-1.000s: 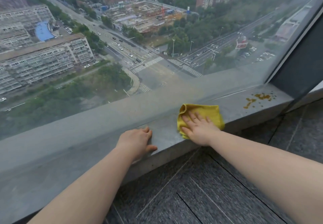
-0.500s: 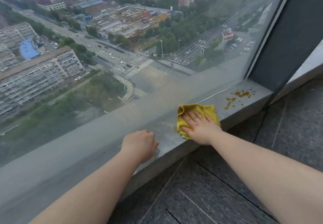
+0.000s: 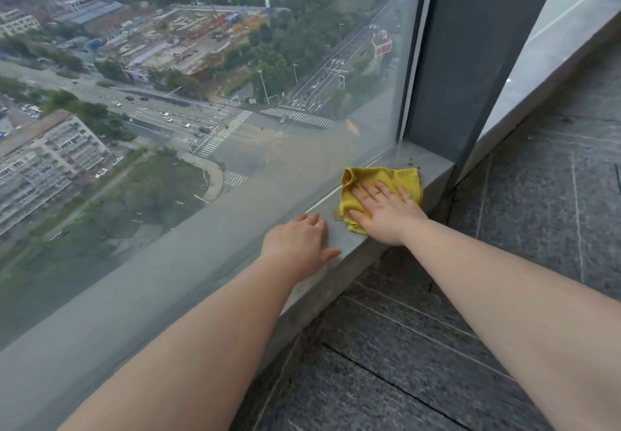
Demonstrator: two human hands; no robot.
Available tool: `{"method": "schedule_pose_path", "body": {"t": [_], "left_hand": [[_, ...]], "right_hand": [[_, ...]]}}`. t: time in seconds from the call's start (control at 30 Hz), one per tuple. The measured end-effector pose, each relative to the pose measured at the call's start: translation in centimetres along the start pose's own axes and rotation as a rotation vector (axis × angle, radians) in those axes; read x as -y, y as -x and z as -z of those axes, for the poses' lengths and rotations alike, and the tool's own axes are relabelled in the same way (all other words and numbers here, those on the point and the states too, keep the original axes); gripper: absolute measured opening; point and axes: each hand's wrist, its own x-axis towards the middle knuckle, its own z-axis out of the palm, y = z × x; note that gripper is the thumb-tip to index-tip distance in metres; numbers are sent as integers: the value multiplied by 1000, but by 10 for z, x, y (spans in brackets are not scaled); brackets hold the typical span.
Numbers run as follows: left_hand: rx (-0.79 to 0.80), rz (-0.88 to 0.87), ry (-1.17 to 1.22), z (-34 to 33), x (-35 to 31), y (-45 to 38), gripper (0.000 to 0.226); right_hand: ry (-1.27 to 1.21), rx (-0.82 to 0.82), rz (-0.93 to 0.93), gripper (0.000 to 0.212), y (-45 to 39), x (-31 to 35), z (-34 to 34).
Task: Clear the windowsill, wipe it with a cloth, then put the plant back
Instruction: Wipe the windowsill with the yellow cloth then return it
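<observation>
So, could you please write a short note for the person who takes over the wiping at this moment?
Right hand: flat and open, pressing the yellow cloth on the windowsill, near its right end by the dark window frame.
Left hand: open, resting on the sill edge left of the cloth, holding nothing.
Done: the sill is cleared; no plant in view.
Left: a few brown specks remain just beyond the cloth, by the frame; wipe them, and perhaps the smudge at the cloth's left edge, then put the plant back.
</observation>
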Motion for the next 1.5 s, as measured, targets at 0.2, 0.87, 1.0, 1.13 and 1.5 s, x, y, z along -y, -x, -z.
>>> {"method": "schedule_pose_path", "body": {"t": [0.2, 0.87, 1.0, 1.13, 1.5], "left_hand": [[25, -9, -59, -7, 3, -18, 71], [-81, -68, -113, -13, 13, -21, 77], [-136, -36, -110, 1, 4, -27, 56], [-239, -19, 19, 13, -13, -48, 39], [-193, -51, 64, 27, -49, -114, 30]], "right_hand": [[14, 31, 63, 63, 9, 26, 1], [10, 4, 107, 58, 10, 17, 2], [-1, -11, 26, 58, -1, -9, 11], [-9, -4, -36, 58, -18, -19, 19], [-57, -104, -88, 55, -62, -62, 31]]}}
